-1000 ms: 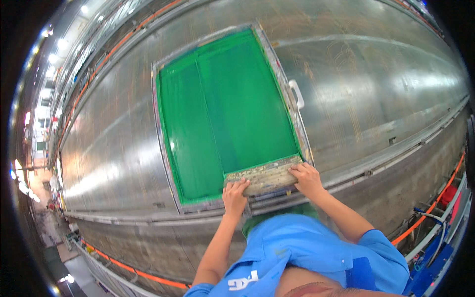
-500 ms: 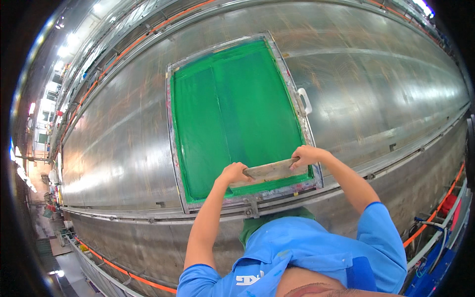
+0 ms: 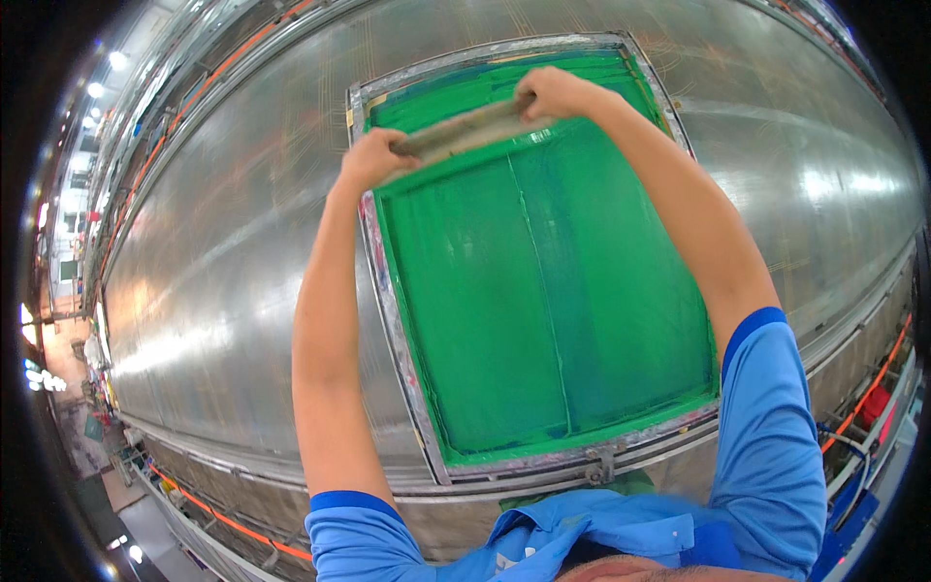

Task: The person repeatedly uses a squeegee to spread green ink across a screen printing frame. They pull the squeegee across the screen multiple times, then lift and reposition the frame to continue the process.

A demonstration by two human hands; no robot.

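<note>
A wood-coloured squeegee (image 3: 462, 136) lies across the far part of a screen-printing frame (image 3: 396, 310), its length slanting up to the right. My left hand (image 3: 372, 160) grips its left end, close to the frame's left rim. Around its right end my right hand (image 3: 555, 93) is closed. Green ink (image 3: 475, 291) coats the mesh, with a raised line of ink running lengthwise near the middle. A wet green band shows along the squeegee's near side. Both my arms are stretched forward, and the right one covers part of the frame's right side.
The frame rests on a long, shiny metal table (image 3: 223, 272). A metal bracket (image 3: 601, 466) sits at the frame's near edge, by the table's rail. Orange strips (image 3: 233, 524) run alongside the table. A red object (image 3: 870, 407) stands at the right.
Both hands have carried the squeegee from the near end of the frame to its far end. The frame appears lower and further right in view. My right arm now hides the white handle.
</note>
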